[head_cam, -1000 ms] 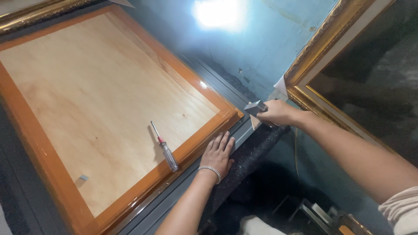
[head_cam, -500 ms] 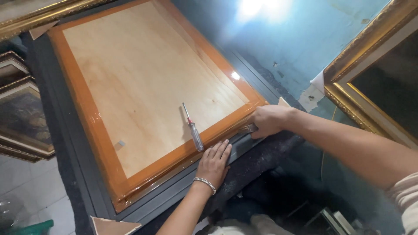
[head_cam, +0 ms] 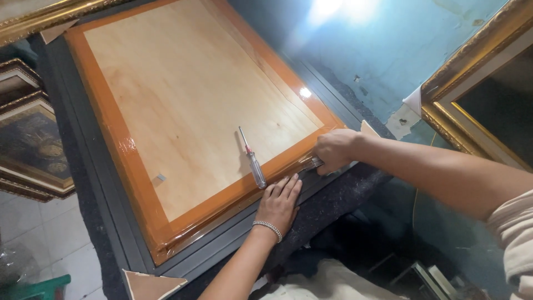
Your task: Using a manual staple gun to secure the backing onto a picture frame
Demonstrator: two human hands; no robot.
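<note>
1. Teal wall [head_cam: 388, 50] behind the work; gilt picture frames [head_cam: 472, 105] lean against it, beyond the right hand.
2. Large frame [head_cam: 105, 200] with a grey border lies back-side up on a dark desk [head_cam: 338, 205]; plywood backing board [head_cam: 194, 94] is edged with glossy brown tape [head_cam: 222, 203].
3. Left hand [head_cam: 279, 201]: flat, fingers together, palm pressed on the grey border, fingertips touching the taped edge. Beaded bracelet [head_cam: 268, 228] on the wrist.
4. Right hand [head_cam: 335, 150]: closed around a small metal tool [head_cam: 312, 163], its tip on the taped edge just beside the left fingertips. Tool type cannot be told.
5. Screwdriver [head_cam: 252, 160], clear handle, lies loose on the board just beyond the left hand, untouched.
6. Small grey clip [head_cam: 160, 178] sits on the board, well apart from both hands.
</note>
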